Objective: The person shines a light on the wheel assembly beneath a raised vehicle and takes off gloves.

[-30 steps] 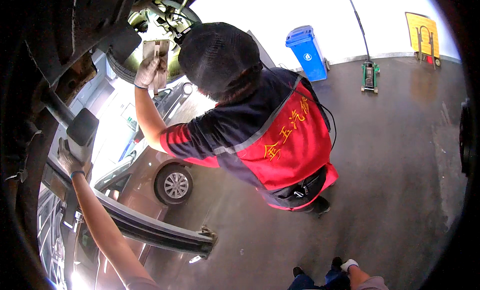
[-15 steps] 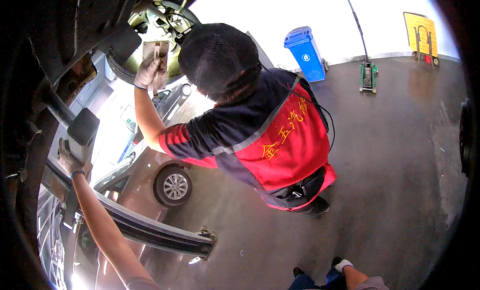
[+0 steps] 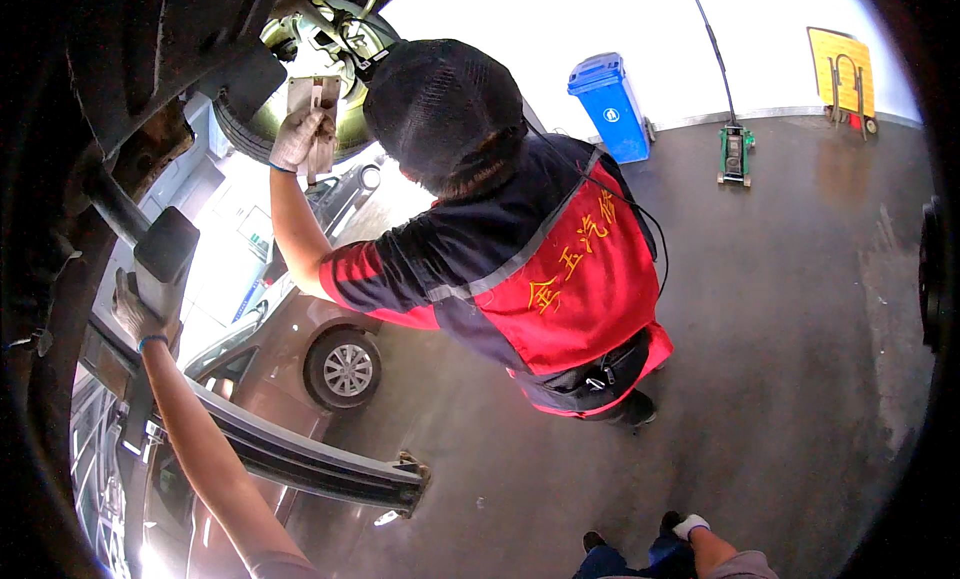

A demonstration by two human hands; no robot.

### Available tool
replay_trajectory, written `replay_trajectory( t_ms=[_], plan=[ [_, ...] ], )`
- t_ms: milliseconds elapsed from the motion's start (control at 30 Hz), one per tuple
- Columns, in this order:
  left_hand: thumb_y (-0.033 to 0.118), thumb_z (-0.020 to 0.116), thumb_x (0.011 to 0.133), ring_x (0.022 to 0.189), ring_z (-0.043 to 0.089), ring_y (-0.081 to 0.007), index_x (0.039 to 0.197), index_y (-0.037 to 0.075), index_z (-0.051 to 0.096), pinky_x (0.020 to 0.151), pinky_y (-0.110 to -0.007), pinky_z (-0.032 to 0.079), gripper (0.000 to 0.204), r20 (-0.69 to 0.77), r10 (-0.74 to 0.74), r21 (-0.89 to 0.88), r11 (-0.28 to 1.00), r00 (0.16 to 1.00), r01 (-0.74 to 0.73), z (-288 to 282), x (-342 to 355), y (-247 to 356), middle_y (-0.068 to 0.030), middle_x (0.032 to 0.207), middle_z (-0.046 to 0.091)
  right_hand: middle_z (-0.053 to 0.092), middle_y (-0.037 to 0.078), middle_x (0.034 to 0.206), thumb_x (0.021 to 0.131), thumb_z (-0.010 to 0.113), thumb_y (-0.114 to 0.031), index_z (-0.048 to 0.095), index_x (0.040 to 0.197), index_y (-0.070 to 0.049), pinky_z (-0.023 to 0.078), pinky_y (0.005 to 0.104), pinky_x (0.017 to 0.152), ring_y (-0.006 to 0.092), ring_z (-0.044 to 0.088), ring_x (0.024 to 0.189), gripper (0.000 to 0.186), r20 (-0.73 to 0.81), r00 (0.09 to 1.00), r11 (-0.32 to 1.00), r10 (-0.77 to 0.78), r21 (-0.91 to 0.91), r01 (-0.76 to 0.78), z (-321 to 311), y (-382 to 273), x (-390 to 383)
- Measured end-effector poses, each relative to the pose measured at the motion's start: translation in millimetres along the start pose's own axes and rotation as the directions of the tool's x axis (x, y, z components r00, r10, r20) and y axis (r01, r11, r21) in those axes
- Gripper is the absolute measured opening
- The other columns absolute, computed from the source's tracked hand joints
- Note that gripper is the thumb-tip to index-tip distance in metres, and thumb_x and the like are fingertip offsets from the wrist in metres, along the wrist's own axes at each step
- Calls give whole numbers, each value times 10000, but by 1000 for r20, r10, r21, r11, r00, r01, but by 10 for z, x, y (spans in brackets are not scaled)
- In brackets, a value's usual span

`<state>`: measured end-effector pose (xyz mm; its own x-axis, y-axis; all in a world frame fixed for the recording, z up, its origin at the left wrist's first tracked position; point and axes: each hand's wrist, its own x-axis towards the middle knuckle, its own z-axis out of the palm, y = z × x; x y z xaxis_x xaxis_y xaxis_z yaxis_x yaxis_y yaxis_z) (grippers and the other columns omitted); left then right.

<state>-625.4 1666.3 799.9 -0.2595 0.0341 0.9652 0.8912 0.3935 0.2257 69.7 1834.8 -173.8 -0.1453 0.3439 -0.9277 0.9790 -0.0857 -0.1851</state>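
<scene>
My left hand [image 3: 138, 313], in a pale work glove, reaches up at the left and is closed around the side of a grey block with a black top face [image 3: 166, 247], under the dark underside of a raised vehicle [image 3: 130, 49]. Part of its fingers is hidden behind the block. Low down at the right, my right hand [image 3: 690, 526], in a white glove, is beside my legs; its fingers are too small and hidden to read. In front of me a co-worker's gloved hand [image 3: 297, 139] holds a flat greyish piece [image 3: 323, 154] up by the lit wheel area [image 3: 318, 41].
The co-worker in a red and black shirt [image 3: 570, 289] and cap stands close ahead. A lift arm [image 3: 300, 454] crosses the lower left, with a brown car [image 3: 275, 364] beyond it. Along the wall are a blue bin [image 3: 612, 109], a green floor jack [image 3: 735, 154] and a yellow board [image 3: 840, 69].
My view has shifted slightly. The co-worker's head and shoulders sit a little further right and up. My left hand stays at the block; my right hand stays low.
</scene>
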Motion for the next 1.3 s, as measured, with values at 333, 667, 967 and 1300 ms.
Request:
replay_trajectory(
  t_ms=[333, 667, 967, 1300],
  plan=[
    [398, 512, 875, 931, 619, -309, 1260, -5, 537, 851, -408, 493, 558, 46, 56, 189, 980, 997, -64, -9, -83, 73, -176, 1061, 656, 697, 165, 978, 748, 655, -341, 685, 1032, 1, 525, 384, 773, 304, 689, 848, 445, -14, 999, 999, 42, 7, -42, 243, 140, 304],
    [278, 814, 532, 942, 617, -356, 1263, -4, 497, 840, -414, 494, 845, 74, 109, 109, 987, 991, -117, 76, 190, -363, -197, 1018, 649, 642, 190, 1167, 775, 606, -421, 663, 1118, -23, 492, 392, 888, 336, 624, 1073, 529, -12, 1000, 997, 26, 77, -25, 185, 137, 338],
    [333, 815, 562, 1089, 591, -358, 1331, -39, 455, 960, -414, 456, 928, 168, 371, 611, 688, 913, -392, 35, 27, -275, -217, 1234, 591, 601, 186, 1248, 767, 611, -403, 645, 1179, -70, 464, 392, 960, 337, 565, 1175, 530, 32, 999, 995, 11, 98, -14, -209, -68, -53],
    [517, 759, 579, 1036, 613, -367, 1211, 5, 554, 896, -434, 492, 839, 229, 475, 531, 670, 850, -518, -41, -72, -78, -219, 1146, 620, 618, 161, 1235, 784, 591, -397, 663, 1131, -46, 466, 397, 961, 319, 574, 1170, 499, 70, 997, 999, -45, 29, 43, -533, -966, 196]
  ],
)
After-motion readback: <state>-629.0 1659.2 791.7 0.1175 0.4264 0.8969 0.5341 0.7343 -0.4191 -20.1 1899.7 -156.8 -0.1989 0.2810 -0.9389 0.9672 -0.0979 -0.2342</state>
